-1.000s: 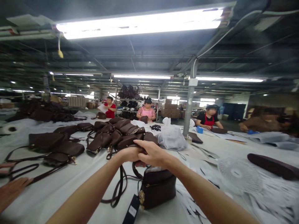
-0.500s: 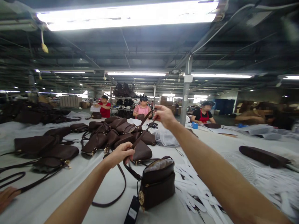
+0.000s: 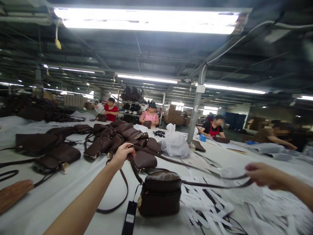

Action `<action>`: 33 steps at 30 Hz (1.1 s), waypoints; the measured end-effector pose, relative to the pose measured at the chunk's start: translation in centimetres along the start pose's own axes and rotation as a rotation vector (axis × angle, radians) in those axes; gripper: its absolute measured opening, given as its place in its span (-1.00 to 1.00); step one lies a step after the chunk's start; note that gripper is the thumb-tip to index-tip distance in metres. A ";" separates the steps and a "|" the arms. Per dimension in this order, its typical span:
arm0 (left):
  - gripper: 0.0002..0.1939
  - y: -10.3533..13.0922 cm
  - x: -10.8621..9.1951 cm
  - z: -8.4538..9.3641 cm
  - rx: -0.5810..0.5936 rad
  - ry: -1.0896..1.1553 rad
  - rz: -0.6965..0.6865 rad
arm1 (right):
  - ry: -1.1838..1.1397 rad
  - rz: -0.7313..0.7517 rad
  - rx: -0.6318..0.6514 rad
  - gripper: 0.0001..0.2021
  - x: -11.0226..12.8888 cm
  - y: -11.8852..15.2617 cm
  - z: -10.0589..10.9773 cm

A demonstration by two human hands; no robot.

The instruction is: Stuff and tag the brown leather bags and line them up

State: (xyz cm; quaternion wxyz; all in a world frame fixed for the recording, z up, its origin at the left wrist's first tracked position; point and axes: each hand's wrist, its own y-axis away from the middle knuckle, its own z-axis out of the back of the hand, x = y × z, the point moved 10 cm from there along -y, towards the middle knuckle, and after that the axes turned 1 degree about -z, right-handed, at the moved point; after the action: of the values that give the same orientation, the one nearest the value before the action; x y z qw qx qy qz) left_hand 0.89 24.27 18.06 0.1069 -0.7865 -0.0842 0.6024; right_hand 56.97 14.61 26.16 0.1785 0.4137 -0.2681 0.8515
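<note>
A small dark brown shoulder bag [image 3: 158,195] stands upright on the white table [image 3: 61,195] in front of me, a dark hang tag [image 3: 129,218] dangling at its front. My left hand [image 3: 123,154] grips its long brown strap [image 3: 176,162] above and left of the bag. My right hand [image 3: 262,176], blurred, holds the far end of the strap out to the right, so the strap runs taut across the table between both hands.
A heap of similar brown bags [image 3: 117,138] lies behind, more bags [image 3: 46,148] at the left. A clear plastic bag [image 3: 174,143] and a grey post [image 3: 194,114] stand behind. White paper strips [image 3: 210,202] cover the right. Another person's hand [image 3: 13,194] rests at left; several workers sit beyond.
My right hand has swung from high up in front of me down and far to the right, drawing the strap out. My left hand stays on the strap.
</note>
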 end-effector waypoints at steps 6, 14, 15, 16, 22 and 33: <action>-0.76 0.7 -2.8 -5.6 0.119 -0.028 -0.087 | 0.220 0.432 0.524 -0.68 7.4 7.5 -13.3; -0.85 1.3 -4.1 -7.1 0.018 -0.202 -0.250 | -0.317 0.505 0.807 -0.39 19.9 18.3 -28.7; -0.85 1.3 -4.2 -6.8 0.008 -0.215 -0.261 | -0.328 0.488 0.810 -0.59 20.5 18.5 -29.4; -0.85 1.3 -4.1 -6.5 -0.001 -0.223 -0.271 | -0.335 0.471 0.819 -0.78 21.1 18.5 -29.8; -0.74 2.1 2.8 -7.5 0.181 -0.250 -0.156 | -0.405 0.385 0.841 -0.94 25.4 13.4 -27.5; -0.75 2.9 3.2 -6.9 0.162 -0.229 -0.182 | -0.193 0.453 0.780 -0.91 23.1 11.7 -28.6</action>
State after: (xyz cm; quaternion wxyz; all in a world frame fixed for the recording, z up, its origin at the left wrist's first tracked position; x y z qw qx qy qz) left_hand 8.43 21.80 16.03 0.2137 -0.6908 -0.1178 0.6806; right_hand 19.68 24.50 26.35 -0.2068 0.4583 -0.0267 0.8640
